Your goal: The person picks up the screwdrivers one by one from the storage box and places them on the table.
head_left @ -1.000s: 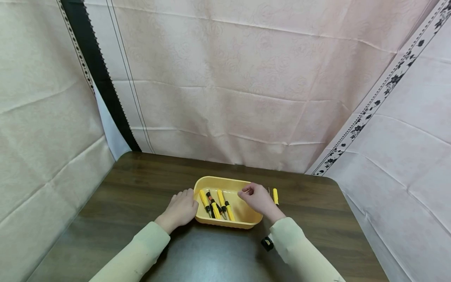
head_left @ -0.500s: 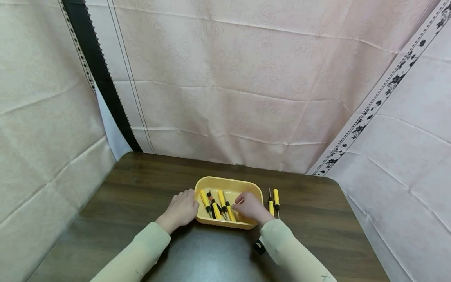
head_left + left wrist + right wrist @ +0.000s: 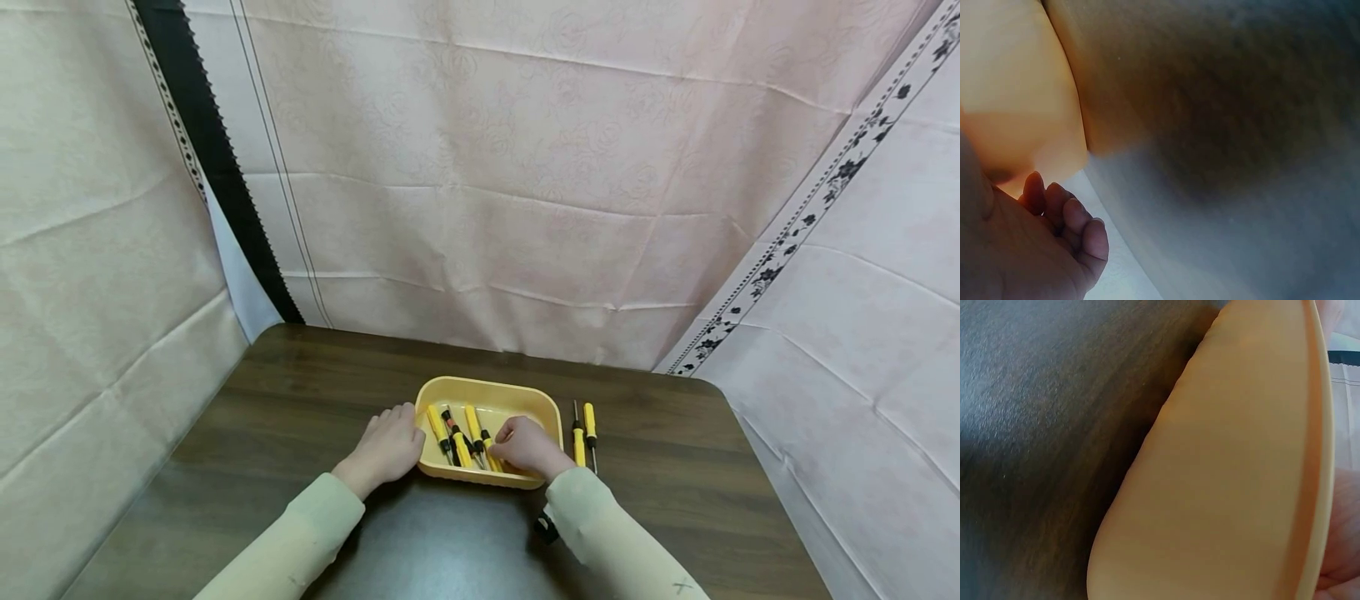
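Note:
A yellow plastic tray [image 3: 525, 393] holds several screwdrivers with yellow handles and black collars. My left hand [image 3: 386, 442] holds the tray's left rim. In the left wrist view the fingers of that hand [image 3: 1041, 244] are curled beside the tray's outer wall [image 3: 1022, 81]. My right hand [image 3: 528, 446] reaches into the tray, thumb and fingers pinching the yellow handle of the rightmost screwdriver [image 3: 496, 465]. Part of that handle is hidden by the fingertips. The right wrist view has mostly the tray's outer wall [image 3: 1222, 456], with a bit of the right hand [image 3: 1341, 537] behind the rim.
Two more screwdrivers lie side by side on the table to the right of the tray: one [image 3: 578, 446] with its tip pointing away, another [image 3: 590, 421] with its tip toward me. The dark wooden table [image 3: 315, 375] backs onto a pale curtain [image 3: 480, 208].
My right hand has moved left and down inside the tray to the rightmost screwdriver, uncovering the two screwdrivers on the table. The left hand has stayed at the tray's rim.

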